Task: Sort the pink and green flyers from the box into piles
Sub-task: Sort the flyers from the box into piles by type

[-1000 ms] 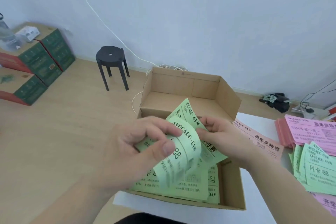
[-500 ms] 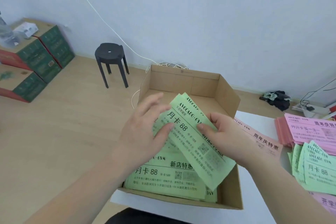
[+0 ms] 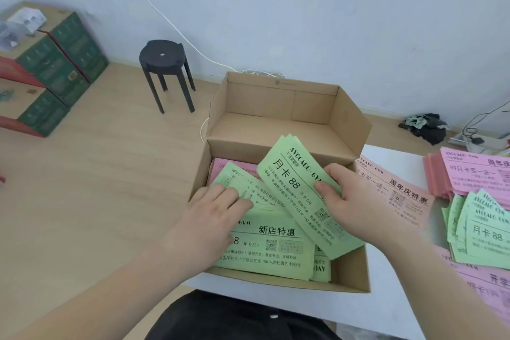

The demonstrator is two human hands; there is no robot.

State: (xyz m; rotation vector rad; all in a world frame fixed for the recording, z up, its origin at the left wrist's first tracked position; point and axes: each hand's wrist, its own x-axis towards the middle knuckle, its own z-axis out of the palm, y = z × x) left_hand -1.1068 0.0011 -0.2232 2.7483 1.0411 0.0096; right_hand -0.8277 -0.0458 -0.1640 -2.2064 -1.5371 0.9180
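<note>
An open cardboard box stands on the white table. My right hand grips a small bundle of green flyers tilted above the box. My left hand reaches into the box and its fingers rest on the green flyers lying inside. A pink flyer shows at the back of the box under them. To the right lie a single pink flyer, a pink pile and a green pile.
More pink flyers lie at the near right of the white table. A black stool stands on the wooden floor beyond the box. Green and red cartons are stacked at the far left. Cables and dark cloth lie by the wall.
The curled green flyers have been flattened into a bundle held by my right hand alone. My left hand let go and moved down into the box onto the flyers there.
</note>
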